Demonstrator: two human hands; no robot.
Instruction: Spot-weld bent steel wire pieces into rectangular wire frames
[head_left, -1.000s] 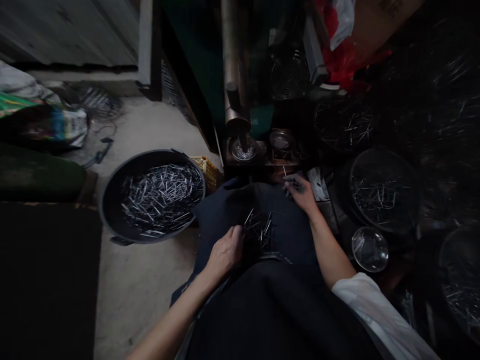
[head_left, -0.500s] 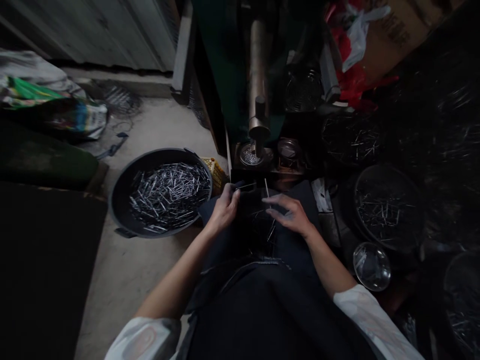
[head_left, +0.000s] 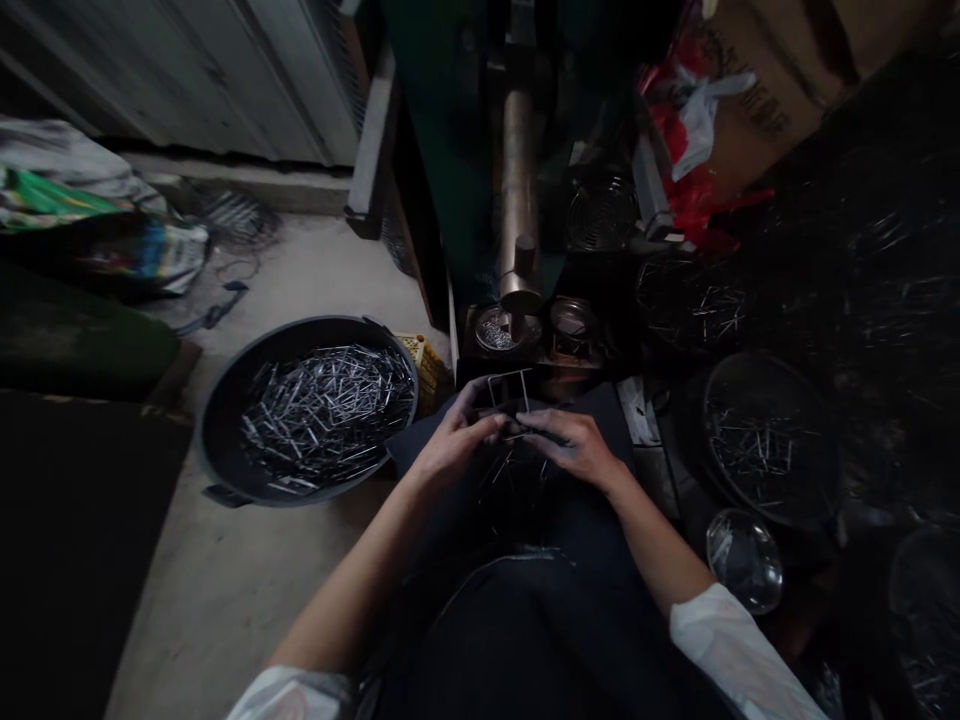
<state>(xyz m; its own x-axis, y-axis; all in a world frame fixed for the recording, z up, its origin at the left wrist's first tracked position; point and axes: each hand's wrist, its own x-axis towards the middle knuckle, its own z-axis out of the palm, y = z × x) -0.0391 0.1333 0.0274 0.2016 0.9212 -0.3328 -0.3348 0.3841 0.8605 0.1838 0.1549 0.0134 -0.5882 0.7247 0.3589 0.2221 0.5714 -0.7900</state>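
Over my lap, my left hand (head_left: 456, 442) and my right hand (head_left: 576, 444) meet almost fingertip to fingertip, both closed in pinches. Between them a thin bent metal wire piece (head_left: 510, 375) stands up, with angular corners. My left fingers are around its left side, and my right fingertips grip its lower right part. How the pieces join at the fingertips is too dark to make out. Several loose thin metal pieces (head_left: 517, 475) lie on the dark cloth of my lap. Just beyond my hands is a round dish (head_left: 489, 330) of small shiny bits beneath a metal cylinder (head_left: 519, 215).
A black tub (head_left: 202, 420) of many metal pieces stands on the floor at left, by a yellow crate (head_left: 424, 362). At right are a dark round container (head_left: 814, 420) with metal pieces and a clear bowl (head_left: 744, 560). A machine bar (head_left: 373, 150) juts out ahead.
My hands have come together from apart, bringing the separate wire pieces to one place between the fingertips. The camera view has tilted slightly, so the surroundings sit lower.
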